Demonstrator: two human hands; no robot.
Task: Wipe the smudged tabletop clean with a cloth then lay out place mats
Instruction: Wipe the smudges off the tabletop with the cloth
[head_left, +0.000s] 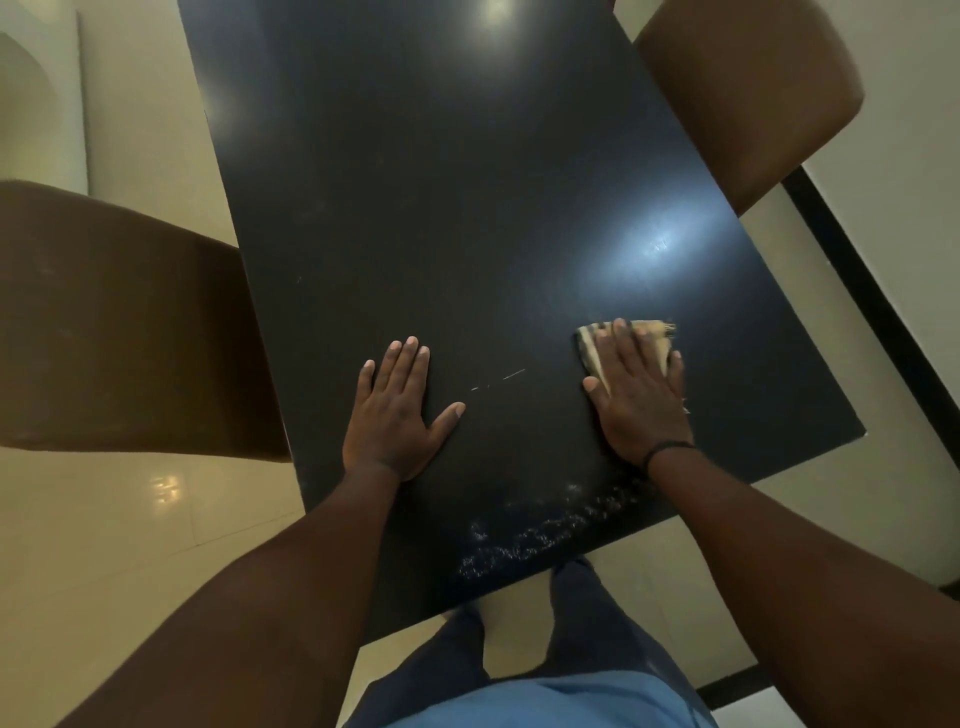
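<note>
1. The person stands at the near end of a dark, glossy rectangular tabletop (467, 208), both arms stretched out over it.
2. The right hand (636, 395) lies flat on a small folded beige cloth with frayed edges (655, 332). Its fingers are straight and spread, pressing the cloth down rather than curling round it. The cloth sits toward the right side of the table, near the edge.
3. The left hand (397, 410) rests palm down on the bare surface, fingers straight and thumb splayed out, holding nothing. It looks to be bracing the body.
4. A band of whitish speckled smudges (540, 535) runs along the near edge of the table, just below the right wrist, and a few thin pale streaks (501, 378) lie between the two hands.
5. The wiping looks well short of done, since those marks remain.
6. To do this step well, I would keep the palm flat and the pressure even, then draw the cloth back toward the near edge in overlapping passes so the speckled band is covered fully.
7. The frayed fringe could shed threads, so that edge is better tucked under.
8. Two brown padded chairs (119, 322) flank the table; no place mats are in view.
</note>
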